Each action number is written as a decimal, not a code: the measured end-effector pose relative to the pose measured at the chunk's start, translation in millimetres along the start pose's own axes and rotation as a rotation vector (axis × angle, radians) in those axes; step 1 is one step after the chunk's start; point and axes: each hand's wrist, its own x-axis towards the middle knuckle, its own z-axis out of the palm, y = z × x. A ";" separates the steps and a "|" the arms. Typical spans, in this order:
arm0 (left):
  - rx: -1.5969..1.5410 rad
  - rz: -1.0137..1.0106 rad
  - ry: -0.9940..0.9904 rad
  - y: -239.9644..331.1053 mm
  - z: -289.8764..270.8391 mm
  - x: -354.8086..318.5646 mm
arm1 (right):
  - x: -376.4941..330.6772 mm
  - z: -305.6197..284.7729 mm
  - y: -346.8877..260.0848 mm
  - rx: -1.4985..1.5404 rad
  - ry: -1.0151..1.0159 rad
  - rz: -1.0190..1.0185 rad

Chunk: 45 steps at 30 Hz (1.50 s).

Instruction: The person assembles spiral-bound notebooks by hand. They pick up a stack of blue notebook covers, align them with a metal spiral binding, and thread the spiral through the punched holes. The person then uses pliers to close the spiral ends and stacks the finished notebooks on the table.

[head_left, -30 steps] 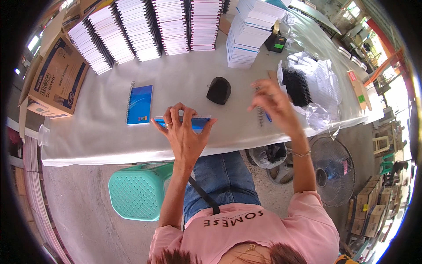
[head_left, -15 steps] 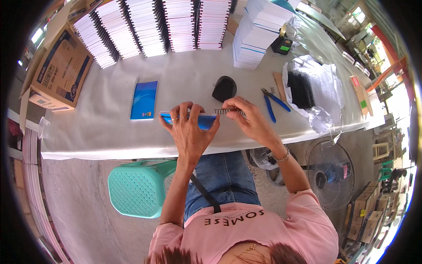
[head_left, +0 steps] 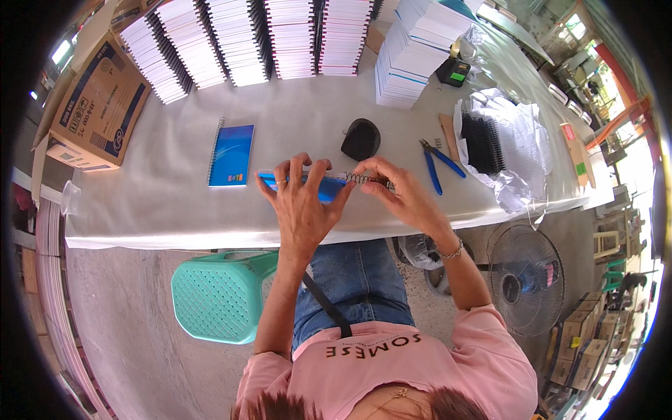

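Note:
My left hand (head_left: 302,196) is closed over a small blue notebook (head_left: 329,189), fingers along its far edge and thumb at its right end. From that right end a dark spiral binding coil (head_left: 359,178) sticks out, pinched between the thumb and fingers of my right hand (head_left: 399,192). How far the coil runs into the notebook is hidden by my left fingers. A finished-looking blue spiral notebook (head_left: 232,155) lies to the left. Beyond my hands rests a dark rounded pad (head_left: 361,139), and blue-handled cutting pliers (head_left: 441,166) lie to the right.
Tall stacks of spiral-bound books (head_left: 290,38) and unbound paper blocks (head_left: 406,70) line the far side. Black coils (head_left: 483,143) lie in crumpled white wrapping at right. A cardboard box (head_left: 98,105) stands left. Below the table edge are a green stool (head_left: 217,301) and a fan (head_left: 525,280).
My right hand has shifted slightly, keeping its pinch on the coil. The notebook stays in my left hand. The whole view has moved a little.

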 end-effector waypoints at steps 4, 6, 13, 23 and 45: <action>0.028 -0.010 -0.052 -1.0 -1.5 1.6 | 2.2 4.3 13.0 -0.120 0.030 -0.113; 0.041 -0.021 -0.076 -0.3 -2.4 1.7 | 3.3 8.6 12.4 -0.106 0.095 -0.143; 0.050 0.013 -0.079 -2.5 -6.1 1.3 | 9.6 16.9 5.0 -0.135 0.103 -0.089; -0.380 -0.165 0.213 -2.4 -18.1 4.4 | 14.4 20.6 10.3 -0.465 0.216 -0.260; -0.559 -0.091 0.037 -31.9 2.1 -15.4 | 33.7 -41.1 74.6 0.720 -0.407 0.170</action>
